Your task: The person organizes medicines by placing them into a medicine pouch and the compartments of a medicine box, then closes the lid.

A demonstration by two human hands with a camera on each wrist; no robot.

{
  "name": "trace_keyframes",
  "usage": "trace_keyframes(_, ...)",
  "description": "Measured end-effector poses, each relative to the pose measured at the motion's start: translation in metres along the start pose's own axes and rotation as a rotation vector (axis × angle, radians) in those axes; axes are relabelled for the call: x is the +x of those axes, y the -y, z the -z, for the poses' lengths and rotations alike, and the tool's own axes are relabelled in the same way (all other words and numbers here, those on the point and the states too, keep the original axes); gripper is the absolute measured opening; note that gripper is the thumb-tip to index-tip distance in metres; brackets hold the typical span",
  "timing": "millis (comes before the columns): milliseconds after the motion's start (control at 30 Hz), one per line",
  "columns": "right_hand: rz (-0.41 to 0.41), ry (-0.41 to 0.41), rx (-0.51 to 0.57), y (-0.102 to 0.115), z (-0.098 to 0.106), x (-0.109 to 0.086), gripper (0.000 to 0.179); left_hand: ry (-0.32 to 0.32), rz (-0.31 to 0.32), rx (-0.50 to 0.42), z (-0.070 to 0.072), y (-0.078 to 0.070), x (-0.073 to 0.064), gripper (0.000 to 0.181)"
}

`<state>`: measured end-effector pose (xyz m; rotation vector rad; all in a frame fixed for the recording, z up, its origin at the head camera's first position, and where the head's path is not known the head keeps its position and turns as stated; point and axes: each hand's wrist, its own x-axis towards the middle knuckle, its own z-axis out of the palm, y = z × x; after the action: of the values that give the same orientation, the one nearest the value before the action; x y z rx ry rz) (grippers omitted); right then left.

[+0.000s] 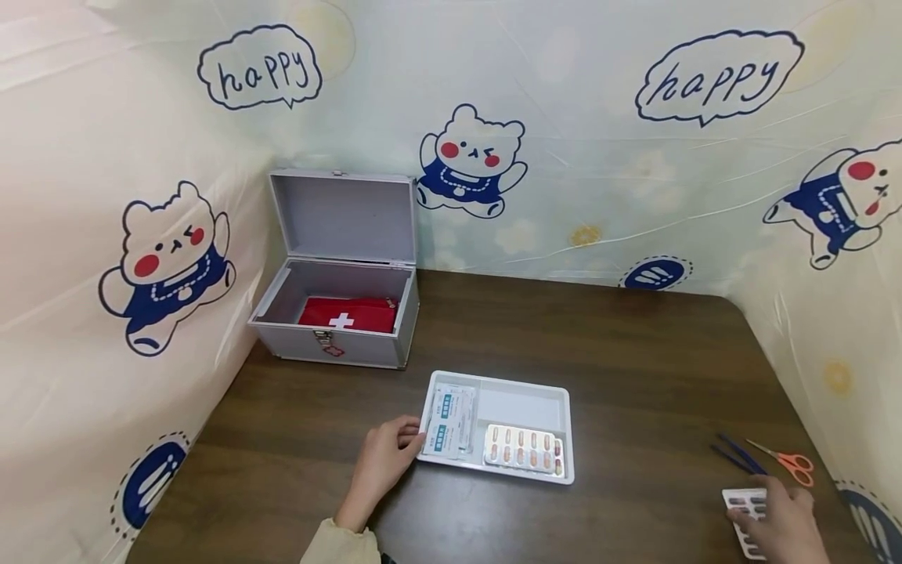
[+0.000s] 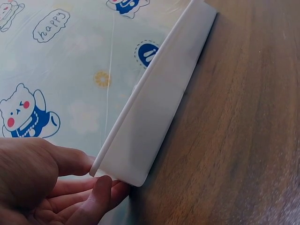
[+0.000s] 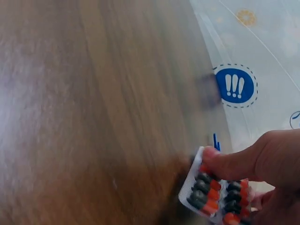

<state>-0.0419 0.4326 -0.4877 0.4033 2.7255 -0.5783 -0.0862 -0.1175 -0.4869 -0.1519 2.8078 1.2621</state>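
Observation:
At the left end of a white tray (image 1: 524, 385), my left hand (image 1: 386, 456) grips the corner, thumb at the rim and fingers against the end wall in the left wrist view. Flat packets with blue-green print (image 1: 442, 419) fill the tray's left compartment. Blister packs of capsules (image 1: 520, 448) lie in its front right compartment. Far to the right, my right hand (image 1: 784, 523) pinches another blister pack (image 3: 206, 194) by its edge. Its capsules look dark and orange-red in the right wrist view, and the pack appears tilted off the table.
Orange-handled scissors (image 1: 795, 466) and blue tweezers-like tool (image 1: 740, 454) lie just beyond the right hand. An open silver case (image 1: 352, 354) stands at the back left with a red pouch (image 1: 362, 315) marked with a white cross inside. Patterned cloth (image 1: 578, 157) surrounds the wooden table (image 1: 634, 345).

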Motion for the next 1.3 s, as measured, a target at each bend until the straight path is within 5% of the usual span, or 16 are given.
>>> trace_keyframes(100,0.124,-0.027,0.009,0.007,0.002,0.000,0.062,0.000,0.001,0.000,0.000,0.000,-0.001,0.022)
trace_keyframes(267,0.097,-0.066,0.083,0.029,0.003,-0.003,0.065,0.004,0.006,-0.002,0.001,-0.001,-0.001,0.023)
trace_keyframes(600,0.357,-0.405,0.088,0.067,-0.016,-0.005,0.033,0.001,0.005,0.001,0.001,-0.001,0.000,0.023)
trace_keyframes(967,0.484,-0.381,0.132,0.102,-0.038,0.001,0.032,0.015,0.025,0.000,0.001,-0.003,-0.001,0.026)
trace_keyframes(1300,0.503,-0.314,0.164,0.122,-0.043,0.001,0.036,0.011,0.023,-0.008,0.001,-0.004,-0.002,0.024)
